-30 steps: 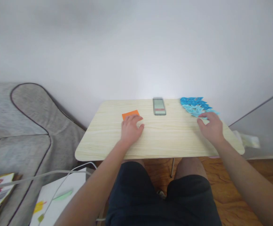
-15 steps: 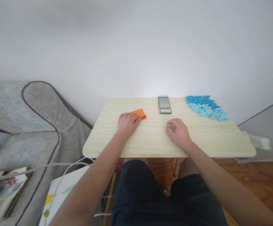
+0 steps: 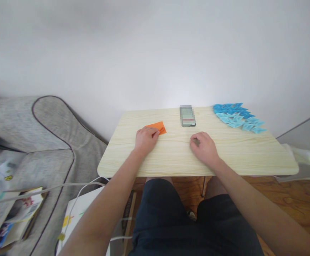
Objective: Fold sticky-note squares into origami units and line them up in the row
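Left hand [image 3: 146,139] pinches the folded orange paper [image 3: 157,125] on the desk [image 3: 171,160], right hand [image 3: 204,147] kinda half-open, loosely curled near the phone [image 3: 187,116].

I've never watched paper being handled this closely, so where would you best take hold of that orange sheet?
Probably by its right end, pinched lightly, coming from the right. The orange sheet lies low on the table; the left grip covers its near-left part, while the right end sticks out uncovered, facing the right grip.
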`<state>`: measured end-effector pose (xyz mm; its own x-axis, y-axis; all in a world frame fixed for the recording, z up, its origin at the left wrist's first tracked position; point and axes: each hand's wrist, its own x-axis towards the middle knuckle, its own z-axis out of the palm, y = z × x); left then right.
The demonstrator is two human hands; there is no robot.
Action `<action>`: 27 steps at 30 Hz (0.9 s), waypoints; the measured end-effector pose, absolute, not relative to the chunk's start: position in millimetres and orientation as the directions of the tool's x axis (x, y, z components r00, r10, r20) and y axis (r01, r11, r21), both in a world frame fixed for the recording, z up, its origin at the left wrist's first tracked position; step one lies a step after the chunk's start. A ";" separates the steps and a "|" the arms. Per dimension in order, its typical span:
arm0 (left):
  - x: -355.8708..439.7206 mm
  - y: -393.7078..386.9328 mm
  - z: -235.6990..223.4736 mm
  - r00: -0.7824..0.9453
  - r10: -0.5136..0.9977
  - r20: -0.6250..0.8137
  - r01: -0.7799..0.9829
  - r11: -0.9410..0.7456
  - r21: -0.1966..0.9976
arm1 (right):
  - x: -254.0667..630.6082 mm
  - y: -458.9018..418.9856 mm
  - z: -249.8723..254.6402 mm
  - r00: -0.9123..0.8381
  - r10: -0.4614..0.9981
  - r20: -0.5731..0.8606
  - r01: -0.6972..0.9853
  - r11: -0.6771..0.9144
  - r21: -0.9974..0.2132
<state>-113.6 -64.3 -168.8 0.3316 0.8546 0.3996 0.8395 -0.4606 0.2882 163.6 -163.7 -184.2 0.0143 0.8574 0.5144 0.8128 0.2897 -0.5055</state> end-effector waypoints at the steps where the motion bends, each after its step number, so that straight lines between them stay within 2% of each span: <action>1: -113.6 -64.2 -168.9 0.331 0.854 0.401 0.838 -0.462 0.291 | 163.8 -163.7 -184.3 0.013 0.856 0.516 0.814 0.290 -0.503; 14: -112.6 -65.5 -169.2 0.322 0.840 0.437 0.812 -0.482 0.329 | 165.6 -158.0 -189.3 0.018 0.842 0.540 0.828 0.291 -0.480; 27: -116.8 -56.8 -176.6 0.249 0.878 0.409 0.780 -0.432 0.453 | 166.2 -156.0 -191.3 0.020 0.842 0.538 0.826 0.290 -0.484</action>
